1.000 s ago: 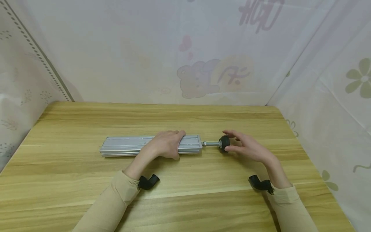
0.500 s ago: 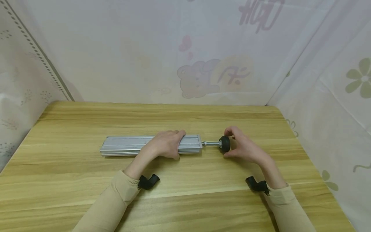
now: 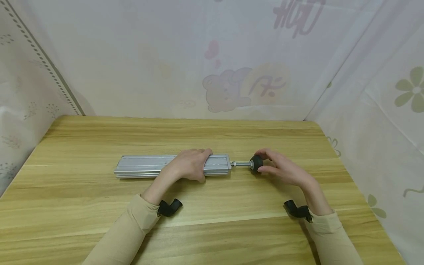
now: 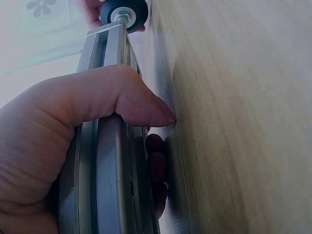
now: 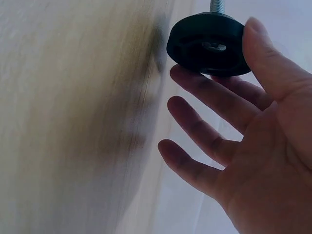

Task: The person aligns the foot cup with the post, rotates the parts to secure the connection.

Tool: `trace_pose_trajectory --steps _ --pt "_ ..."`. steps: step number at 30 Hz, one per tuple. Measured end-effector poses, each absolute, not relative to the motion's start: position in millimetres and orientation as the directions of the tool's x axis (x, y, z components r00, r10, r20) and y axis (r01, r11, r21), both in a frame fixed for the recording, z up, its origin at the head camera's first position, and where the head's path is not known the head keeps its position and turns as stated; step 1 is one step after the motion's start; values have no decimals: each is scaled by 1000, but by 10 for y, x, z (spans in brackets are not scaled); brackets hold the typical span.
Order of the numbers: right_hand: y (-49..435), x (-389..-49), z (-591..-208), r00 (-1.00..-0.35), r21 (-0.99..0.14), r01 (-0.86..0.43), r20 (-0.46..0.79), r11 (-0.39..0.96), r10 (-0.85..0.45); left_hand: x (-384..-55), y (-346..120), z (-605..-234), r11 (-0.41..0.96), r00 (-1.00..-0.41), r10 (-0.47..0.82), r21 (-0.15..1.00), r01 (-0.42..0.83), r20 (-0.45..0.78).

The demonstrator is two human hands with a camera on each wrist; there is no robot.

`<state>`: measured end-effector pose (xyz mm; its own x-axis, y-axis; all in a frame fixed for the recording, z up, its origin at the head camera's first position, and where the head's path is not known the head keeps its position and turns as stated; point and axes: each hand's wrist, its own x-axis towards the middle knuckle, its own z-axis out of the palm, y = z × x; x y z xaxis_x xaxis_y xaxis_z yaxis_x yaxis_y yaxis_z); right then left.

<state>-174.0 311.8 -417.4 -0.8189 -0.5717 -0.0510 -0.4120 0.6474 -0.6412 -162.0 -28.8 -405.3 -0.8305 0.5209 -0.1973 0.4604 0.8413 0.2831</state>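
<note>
A silver aluminium profile (image 3: 144,165) lies lengthwise on the wooden table. My left hand (image 3: 188,165) grips it from above near its right half, thumb over the near side and fingertips showing beyond the profile in the left wrist view. From the profile's right end a threaded rod (image 3: 243,164) sticks out, carrying a round black levelling foot (image 3: 256,164). My right hand (image 3: 285,168) pinches the foot's rim between thumb and fingers. In the right wrist view the thumb (image 5: 265,58) is at the rim's right side, while the lower fingers spread loosely below the foot's hollow underside (image 5: 209,51).
The wooden tabletop (image 3: 212,235) runs back to a pale printed cloth (image 3: 149,66), with more cloth at both sides. Black curved pieces are worn at the left wrist (image 3: 170,208) and the right wrist (image 3: 298,211).
My right hand shifts left and turns about the foot, then swings back to nearly its first pose with the thumb again on the foot's near side. The left hand and profile stay put.
</note>
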Motion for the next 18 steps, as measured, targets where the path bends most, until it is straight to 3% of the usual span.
trace_pose_trajectory --steps 10,18 --pt "3107 -1705 -4132 -837 -643 -359 -98 676 -538 -1617 -289 -4051 843 -832 519 279 460 -195" --pt "3015 -1717 -4174 -831 -605 -453 21 655 -555 -1617 -285 -4052 844 -833 517 283 457 -198"
